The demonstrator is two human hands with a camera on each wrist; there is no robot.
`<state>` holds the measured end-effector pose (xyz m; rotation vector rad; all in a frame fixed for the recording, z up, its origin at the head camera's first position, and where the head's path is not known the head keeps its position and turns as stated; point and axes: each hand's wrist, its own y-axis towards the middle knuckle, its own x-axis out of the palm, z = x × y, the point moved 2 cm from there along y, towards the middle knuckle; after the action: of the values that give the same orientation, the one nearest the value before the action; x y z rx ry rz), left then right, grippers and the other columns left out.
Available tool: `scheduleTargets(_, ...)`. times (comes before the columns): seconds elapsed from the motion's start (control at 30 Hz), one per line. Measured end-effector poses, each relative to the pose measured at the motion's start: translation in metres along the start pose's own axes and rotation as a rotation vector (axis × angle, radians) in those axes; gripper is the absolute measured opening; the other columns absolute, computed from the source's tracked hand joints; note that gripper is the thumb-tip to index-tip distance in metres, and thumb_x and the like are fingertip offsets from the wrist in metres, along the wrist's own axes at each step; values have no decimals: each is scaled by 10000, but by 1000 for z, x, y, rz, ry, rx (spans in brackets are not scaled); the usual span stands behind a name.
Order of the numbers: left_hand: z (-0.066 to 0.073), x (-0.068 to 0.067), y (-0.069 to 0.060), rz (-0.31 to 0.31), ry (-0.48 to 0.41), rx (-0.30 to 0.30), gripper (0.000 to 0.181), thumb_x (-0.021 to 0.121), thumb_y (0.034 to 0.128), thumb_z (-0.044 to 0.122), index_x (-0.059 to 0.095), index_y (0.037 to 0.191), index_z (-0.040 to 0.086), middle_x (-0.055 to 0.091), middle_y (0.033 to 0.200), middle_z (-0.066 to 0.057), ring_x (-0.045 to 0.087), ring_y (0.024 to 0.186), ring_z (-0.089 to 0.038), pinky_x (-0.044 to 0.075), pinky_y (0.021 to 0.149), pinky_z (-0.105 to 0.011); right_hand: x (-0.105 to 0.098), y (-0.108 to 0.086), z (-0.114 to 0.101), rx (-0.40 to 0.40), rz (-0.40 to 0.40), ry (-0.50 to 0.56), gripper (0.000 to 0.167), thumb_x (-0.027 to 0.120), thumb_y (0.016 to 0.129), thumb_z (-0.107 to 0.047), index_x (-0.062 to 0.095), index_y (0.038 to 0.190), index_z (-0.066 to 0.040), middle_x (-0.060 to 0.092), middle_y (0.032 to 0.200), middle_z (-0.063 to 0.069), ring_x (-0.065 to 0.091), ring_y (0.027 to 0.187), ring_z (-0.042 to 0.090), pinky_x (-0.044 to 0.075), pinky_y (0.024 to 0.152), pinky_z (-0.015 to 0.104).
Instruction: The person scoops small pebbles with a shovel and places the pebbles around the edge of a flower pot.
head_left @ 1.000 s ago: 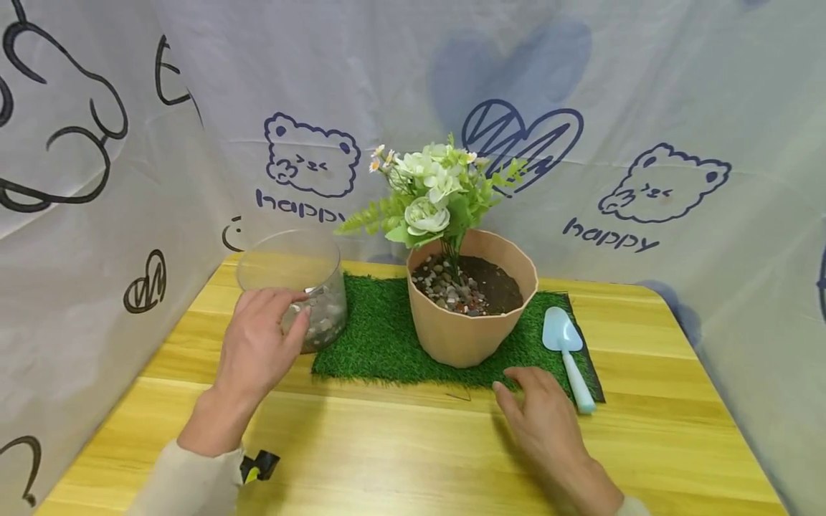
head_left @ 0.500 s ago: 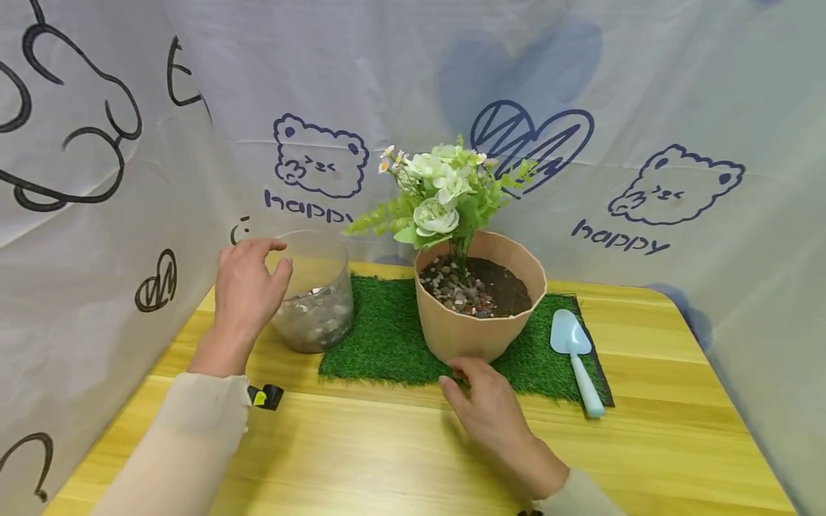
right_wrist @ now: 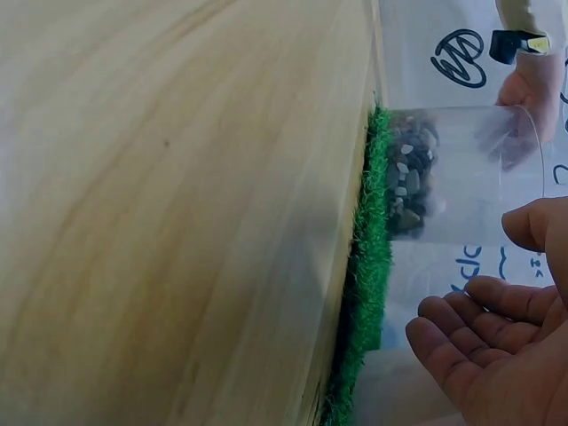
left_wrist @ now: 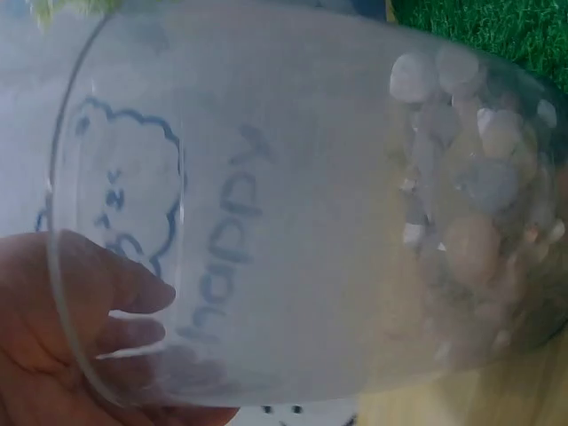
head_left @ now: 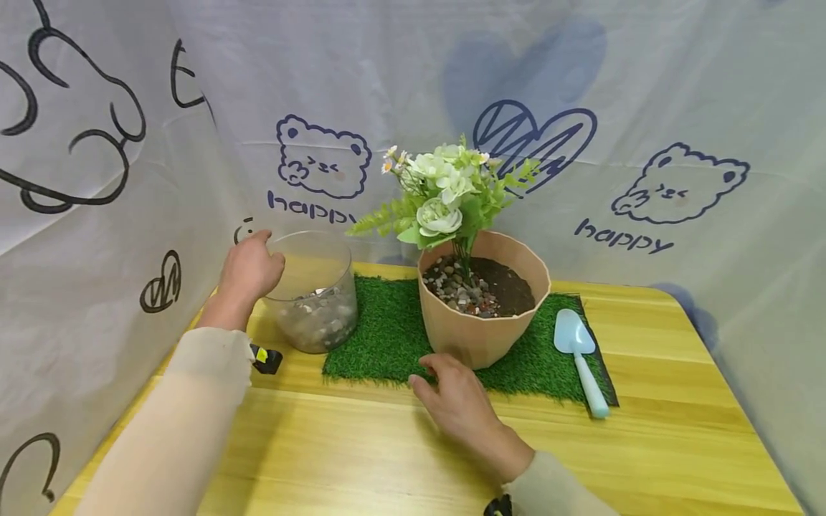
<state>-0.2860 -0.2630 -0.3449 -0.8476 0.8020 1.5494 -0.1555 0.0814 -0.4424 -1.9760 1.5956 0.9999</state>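
1. Clock directions were read from the head view, 12 o'clock pointing away from the person.
2. Key relation: the clear container (head_left: pixel 311 279) stood at about 4 o'clock from the left hand (head_left: pixel 250 266), which was at its rim on the 9-to-10 o'clock side. Container upright, axis vertical, mouth up.
3. Nearer hand: the left. From the right hand (head_left: pixel 457 401), the container lay well apart, at about 10 o'clock.
4. Left grip: thumb and fingers at the rim, partly seen through the wall in the left wrist view. Could not tell whether they pinched it or only lay beside it.
5. Right grip: empty, fingers loosely bent, thumb apart, near the 7 o'clock foot of the flowerpot (head_left: pixel 467 335). Contact with the pot could not be told.
6. Container contents: mixed pebbles (head_left: pixel 319 317) in the lower part only.
7. Flowerpot contents: dark soil (head_left: pixel 510 285) bare over roughly the 3 o'clock half, pebbles over the 9 o'clock half; flowers (head_left: pixel 442 190) stood among them.
8. The pot stood on a turf mat (head_left: pixel 383 333) on the worktop (head_left: pixel 335 444), the container at the mat's 9 o'clock end. A trowel (head_left: pixel 584 367) lay towards the 3 o'clock end, handle pointing to 5.
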Motion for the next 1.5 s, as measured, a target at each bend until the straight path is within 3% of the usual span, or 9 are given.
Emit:
scheduleTargets(0.17, -14, 4, 9, -76, -68, -1, 609, 340, 1050, 176, 313, 1618, -44, 511, 1522, -318, 549, 1288, -501, 494, 1026, -579, 4, -1, 0, -10, -14, -17, 389, 670, 1028, -318, 692, 1307, -48, 725, 1205, 125, 692, 1101, 291, 573, 949, 497)
scheduleTargets(0.3, -19, 6, 9, -91, -226, -16, 527, 339, 1097, 145, 399, 1585, -45, 565, 1478, -297, 631, 1164, -409, 556, 839, -404, 6, -3, -1, 0, -24, -23, 393, 663, 1032, -331, 693, 1312, -57, 724, 1213, 116, 692, 1106, 286, 574, 955, 495)
scheduleTargets(0.4, -18, 5, 7, -121, -353, -54, 508, 317, 1115, 124, 398, 1591, -34, 533, 1526, -284, 590, 1338, -423, 594, 971, -453, 7, -4, -1, 6, -28, -23, 383, 661, 1033, -333, 698, 1304, -64, 722, 1216, 98, 693, 1112, 281, 572, 955, 495)
scheduleTargets(0.47, -18, 4, 6, -130, -373, -65, 504, 298, 1119, 117, 402, 1590, -33, 517, 1542, -284, 562, 1379, -428, 572, 1026, -493, 7, -4, -1, 5, -31, -21, 380, 659, 1035, -334, 701, 1300, -66, 723, 1212, 86, 695, 1112, 276, 571, 948, 495)
scheduleTargets(0.6, -17, 1, 3, -126, -321, -67, 497, 293, 1108, 86, 431, 1564, -54, 548, 1503, -295, 606, 1305, -423, 610, 870, -366, 8, -6, -1, -4, -41, -11, 379, 656, 1038, -327, 700, 1299, -55, 725, 1206, 88, 698, 1107, 283, 570, 938, 501)
scheduleTargets(0.73, -20, -4, -2, -114, -229, -59, 502, 298, 1081, 57, 451, 1540, -74, 574, 1466, -302, 628, 1240, -430, 546, 716, -276, 7, -7, -1, -14, -60, 9, 373, 654, 1046, -309, 696, 1303, -41, 721, 1215, 116, 695, 1103, 296, 570, 929, 504)
scheduleTargets(0.93, -27, -10, -11, -60, -123, -52, 495, 349, 1046, 52, 501, 1499, -77, 610, 1430, -282, 605, 1274, -467, 547, 901, -466, 7, -8, 1, -29, -65, -11, 359, 666, 1033, -291, 704, 1282, -35, 725, 1208, 116, 695, 1097, 286, 571, 944, 494)
scheduleTargets(1.27, -34, -15, -26, -82, -196, -106, 455, 341, 1089, 63, 515, 1491, -63, 590, 1441, -296, 648, 1214, -450, 550, 710, -244, 8, -11, 4, -20, -72, -20, 363, 662, 1029, -302, 708, 1277, -40, 726, 1242, 135, 697, 1133, 318, 562, 984, 512)
scheduleTargets(1.5, -38, -20, -38, -110, -212, -77, 466, 358, 1101, 49, 445, 1536, -91, 560, 1471, -323, 613, 1285, -490, 573, 736, -231, 9, -13, 6, -25, -73, -19, 429, 657, 1027, -306, 670, 1360, -35, 680, 1370, 175, 641, 1276, 381, 509, 1089, 544)
